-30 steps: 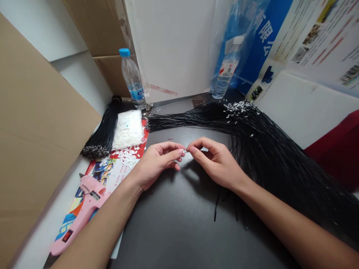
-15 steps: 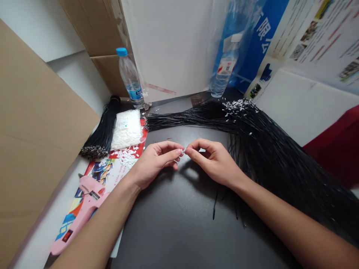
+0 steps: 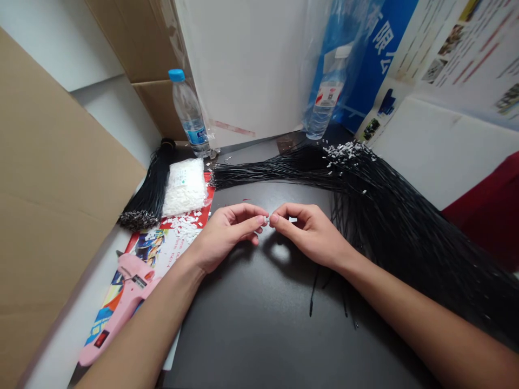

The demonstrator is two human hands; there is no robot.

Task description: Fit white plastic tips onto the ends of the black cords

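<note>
"What's around the hands?"

"A black table [image 3: 263, 335] lies under them. A long spray of black cords [image 3: 385, 216] fans along its right side, with white bits [image 3: 344, 153] caught near the far end. To the left are a printed sheet [image 3: 152, 248] strewn with white scraps [image 3: 182, 227], a bag of white pieces [image 3: 183, 186], a black cord bunch [image 3: 148, 189] and a pink glue gun [image 3: 117, 308]."

"What's in the way?"

"A cardboard sheet [image 3: 52, 162] walls off the left, and the cords crowd just beside the right hand [image 3: 312, 232]."

"And the pose?"

"Both forearms reach in from the bottom corners. The left hand [image 3: 225, 235] and right hand meet at the tips, each thumb and forefinger pinched, the other fingers curled."

"Where's the small white piece [image 3: 266, 219]?"

"Right between the fingertips [image 3: 261, 220], though I can't tell which hand grips it."
</note>
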